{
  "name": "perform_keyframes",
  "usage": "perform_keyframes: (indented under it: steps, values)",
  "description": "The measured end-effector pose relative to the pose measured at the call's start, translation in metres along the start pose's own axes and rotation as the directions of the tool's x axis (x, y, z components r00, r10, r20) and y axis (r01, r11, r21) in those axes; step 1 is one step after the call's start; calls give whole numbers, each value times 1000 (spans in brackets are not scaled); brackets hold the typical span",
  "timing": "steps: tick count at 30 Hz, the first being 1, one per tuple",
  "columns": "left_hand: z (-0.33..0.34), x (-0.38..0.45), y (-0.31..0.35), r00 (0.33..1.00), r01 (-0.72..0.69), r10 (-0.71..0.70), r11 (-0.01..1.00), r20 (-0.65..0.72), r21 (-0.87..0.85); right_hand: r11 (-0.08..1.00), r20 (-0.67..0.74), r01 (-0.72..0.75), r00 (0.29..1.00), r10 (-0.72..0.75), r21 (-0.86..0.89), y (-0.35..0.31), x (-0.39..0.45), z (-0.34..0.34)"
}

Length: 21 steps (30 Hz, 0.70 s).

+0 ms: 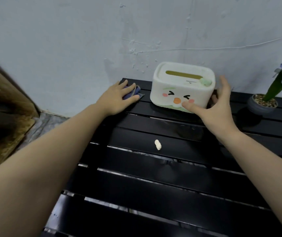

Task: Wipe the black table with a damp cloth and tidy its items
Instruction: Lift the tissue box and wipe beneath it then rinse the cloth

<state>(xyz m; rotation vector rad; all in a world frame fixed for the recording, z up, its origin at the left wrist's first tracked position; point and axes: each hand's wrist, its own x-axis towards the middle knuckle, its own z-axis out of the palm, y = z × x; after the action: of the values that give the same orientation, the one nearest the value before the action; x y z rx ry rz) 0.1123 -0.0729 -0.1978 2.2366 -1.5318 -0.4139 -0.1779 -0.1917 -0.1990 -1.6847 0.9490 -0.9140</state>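
1. Cloth [131,92]: a purplish-blue rag bunched at the far left corner of the black slatted table [162,182], close to the wall.
2. Left hand [118,98]: laid flat on top of the cloth with fingers spread and nearly straight, pressing it to the tabletop rather than clenching it.
3. Tissue box [182,86]: white, rounded, with a cartoon face on its front and a slot in the lid; it stands upright at the far edge of the table, just to the right of the cloth.
4. Right hand [217,103]: open around the right end of the tissue box, thumb lying against the lower front face, fingers spread at the far side. Whether the fingers touch the box cannot be told; the grasp is loose, not closed.
5. Small white crumpled scrap [157,144]: lies alone on a slat in the middle of the table, nearer the viewer than the box.
6. Potted plant [263,103]: grey bowl with pebbles, green leaves and pale purple flowers, at the far right of the table.
7. Wall [85,40]: pale, rough, directly behind the table.
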Motion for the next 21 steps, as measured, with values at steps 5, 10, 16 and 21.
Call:
perform_keyframes:
  steps: [5,10,16,21]
  values:
    - [3,-19,-3,997,-70,73,990,-21,118,980,-47,-37,999,29,-195,-16,-69,8]
    - [2,-69,8,985,-159,168,974,-38,163,650,223,99,968,111,-753,-24,-137,5]
    - [9,-127,14,979,-206,206,971,14,122,504,270,166,953,139,-847,-20,-155,6]
    - [9,-148,26,984,-177,178,983,1,-47,563,266,136,952,155,-815,-36,-171,-10]
